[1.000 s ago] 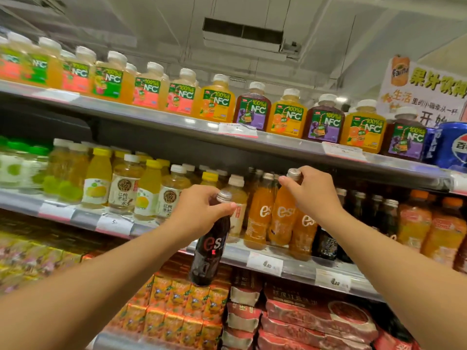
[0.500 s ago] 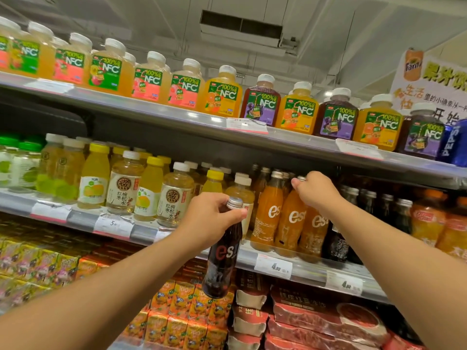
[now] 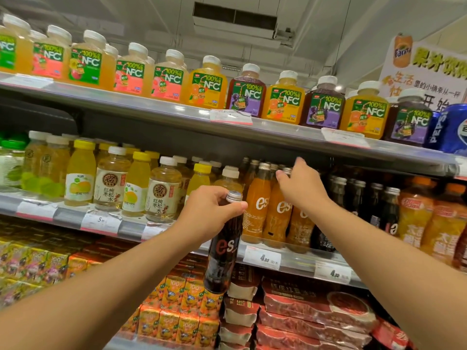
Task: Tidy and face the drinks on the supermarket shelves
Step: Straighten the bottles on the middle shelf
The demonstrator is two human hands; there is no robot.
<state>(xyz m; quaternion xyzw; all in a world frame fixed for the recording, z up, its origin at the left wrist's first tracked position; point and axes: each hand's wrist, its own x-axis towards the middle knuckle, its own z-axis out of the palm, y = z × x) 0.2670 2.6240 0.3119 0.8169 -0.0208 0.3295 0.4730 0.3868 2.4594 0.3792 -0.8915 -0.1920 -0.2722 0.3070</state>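
Observation:
My left hand [image 3: 211, 210] grips the neck of a dark cola bottle [image 3: 223, 253] with a silver cap, holding it in the air in front of the middle shelf edge [image 3: 298, 261]. My right hand [image 3: 302, 185] reaches among the caps of the orange "es" bottles [image 3: 257, 210] on the middle shelf, fingers spread and relaxed, holding nothing. Dark bottles [image 3: 371, 205] of the same brand stand just right of the orange ones.
NFC juice bottles [image 3: 207, 87] line the top shelf [image 3: 161, 109]. Yellow and pale tea bottles [image 3: 111, 183] fill the middle shelf's left part, orange drinks [image 3: 429, 218] its right end. Juice cartons [image 3: 177, 311] and red packs [image 3: 316, 311] lie below.
My right hand has let go of the orange bottle's cap and opened, fingers now spread above the caps. The left hand still holds the dark bottle in about the same place.

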